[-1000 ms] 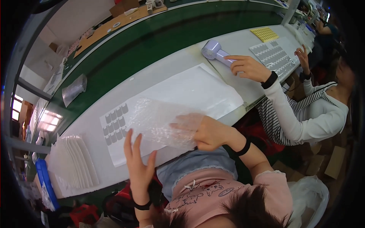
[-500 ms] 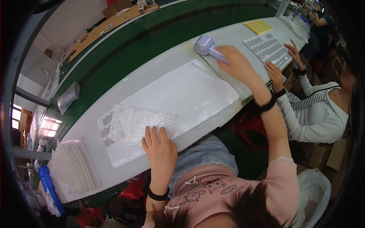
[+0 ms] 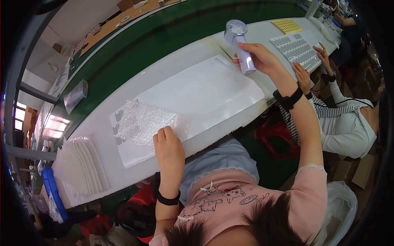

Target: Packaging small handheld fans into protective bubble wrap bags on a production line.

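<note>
My right hand (image 3: 264,60) is closed around the handle of a lavender handheld fan (image 3: 245,58), held above the table with its round head up. At the near edge of a clear bubble wrap piece (image 3: 143,123), my left hand (image 3: 168,147) has its fingers bent and together, gripping that edge. The bubble wrap lies on the left end of a large glossy white sheet (image 3: 205,92). From under its left side peeks a sheet with grey cut-out shapes (image 3: 119,139), mostly covered.
A stack of white foam sleeves (image 3: 84,166) stands at the table's left end, beside a blue tray (image 3: 53,192). On the right, a co-worker's hands (image 3: 303,74) rest by a grey-patterned sheet (image 3: 296,51); a yellow sheet (image 3: 287,26) lies beyond. A clear roll (image 3: 76,96) sits on the green surface.
The fan has been lifted from the table and turned upright in my right hand. My left hand's fingers, spread flat on the bubble wrap before, are now bent together at its edge.
</note>
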Motion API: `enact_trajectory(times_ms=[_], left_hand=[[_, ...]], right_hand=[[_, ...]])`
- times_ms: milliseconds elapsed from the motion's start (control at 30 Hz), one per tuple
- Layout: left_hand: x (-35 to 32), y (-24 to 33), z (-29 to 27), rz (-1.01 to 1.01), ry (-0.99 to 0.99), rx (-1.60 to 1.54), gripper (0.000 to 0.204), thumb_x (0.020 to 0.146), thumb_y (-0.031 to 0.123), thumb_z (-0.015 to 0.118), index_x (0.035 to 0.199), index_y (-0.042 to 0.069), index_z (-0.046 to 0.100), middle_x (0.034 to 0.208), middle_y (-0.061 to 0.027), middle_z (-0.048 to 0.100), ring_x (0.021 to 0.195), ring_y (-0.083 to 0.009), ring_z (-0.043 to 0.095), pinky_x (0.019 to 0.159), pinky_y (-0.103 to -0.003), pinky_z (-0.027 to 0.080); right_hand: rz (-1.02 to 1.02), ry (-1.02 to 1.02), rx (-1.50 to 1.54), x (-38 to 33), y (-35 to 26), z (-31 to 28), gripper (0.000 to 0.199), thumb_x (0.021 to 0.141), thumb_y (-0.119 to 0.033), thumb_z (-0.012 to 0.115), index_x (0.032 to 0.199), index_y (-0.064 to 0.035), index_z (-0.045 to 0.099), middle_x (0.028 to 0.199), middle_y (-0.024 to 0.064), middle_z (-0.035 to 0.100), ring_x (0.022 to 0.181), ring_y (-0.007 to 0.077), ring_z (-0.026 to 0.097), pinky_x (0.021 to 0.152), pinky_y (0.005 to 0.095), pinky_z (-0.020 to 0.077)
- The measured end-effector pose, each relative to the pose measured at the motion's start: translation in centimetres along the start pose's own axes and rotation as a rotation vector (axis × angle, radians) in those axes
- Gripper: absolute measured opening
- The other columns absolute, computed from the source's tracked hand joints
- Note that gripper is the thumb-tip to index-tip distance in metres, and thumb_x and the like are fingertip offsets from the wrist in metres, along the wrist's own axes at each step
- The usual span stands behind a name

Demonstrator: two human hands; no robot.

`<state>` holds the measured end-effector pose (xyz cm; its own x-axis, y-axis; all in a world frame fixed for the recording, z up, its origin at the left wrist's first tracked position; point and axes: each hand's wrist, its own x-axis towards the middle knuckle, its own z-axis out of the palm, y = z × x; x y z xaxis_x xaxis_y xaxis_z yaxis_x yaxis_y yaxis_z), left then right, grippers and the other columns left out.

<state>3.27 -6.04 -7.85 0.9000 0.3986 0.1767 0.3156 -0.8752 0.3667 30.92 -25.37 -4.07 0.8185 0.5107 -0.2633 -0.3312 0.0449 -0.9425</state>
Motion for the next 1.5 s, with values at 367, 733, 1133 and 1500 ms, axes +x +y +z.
enact_trajectory(times_ms=[367,733,1133,1500], left_hand=[[0.8,-2.3,-0.4,-0.169,0.188,-0.575,0.015,0.08,0.002,0.056,0.091,-0.007,0.058,0.089,-0.0157,0.063,0.07,-0.019,0.062,0.059,-0.028,0.049],[0.8,-2.1,-1.4,-0.325,0.099,-0.642,0.012,0.082,0.002,0.054,0.089,-0.008,0.055,0.1,-0.0191,0.06,0.071,-0.0262,0.062,0.06,-0.032,0.047],[-0.6,1.2,-2.2,0.157,0.095,-0.309,0.044,0.072,0.0,0.063,0.113,-0.003,0.046,0.133,-0.0266,0.027,0.105,-0.0383,0.044,0.086,-0.04,0.04],[0.3,-0.7,-2.2,-0.186,0.079,-1.181,0.066,0.065,0.002,0.07,0.125,0.004,0.042,0.128,-0.0204,0.033,0.107,-0.0299,0.047,0.083,-0.036,0.045]], right_hand=[[0.005,-0.538,0.091,-10.3,5.0,7.9,0.046,0.081,-0.026,0.062,0.109,0.0081,0.049,0.09,0.0122,0.058,0.077,0.0201,0.061,0.067,0.0296,0.0503],[-0.544,-0.358,-1.168,-10.9,7.9,11.7,0.051,0.067,-0.019,0.07,0.11,0.002,0.053,0.085,0.0148,0.058,0.077,0.0269,0.06,0.068,0.0334,0.0479],[-0.676,-0.626,-1.416,-9.3,4.6,13.1,0.046,0.071,-0.017,0.066,0.109,0.0038,0.053,0.083,0.0141,0.059,0.072,0.0267,0.06,0.061,0.033,0.0478],[-0.275,-0.34,-0.466,-9.4,8.0,13.7,0.012,0.081,-0.009,0.056,0.085,0.0017,0.055,0.069,0.0056,0.059,0.06,0.0122,0.058,0.056,0.0222,0.044]])
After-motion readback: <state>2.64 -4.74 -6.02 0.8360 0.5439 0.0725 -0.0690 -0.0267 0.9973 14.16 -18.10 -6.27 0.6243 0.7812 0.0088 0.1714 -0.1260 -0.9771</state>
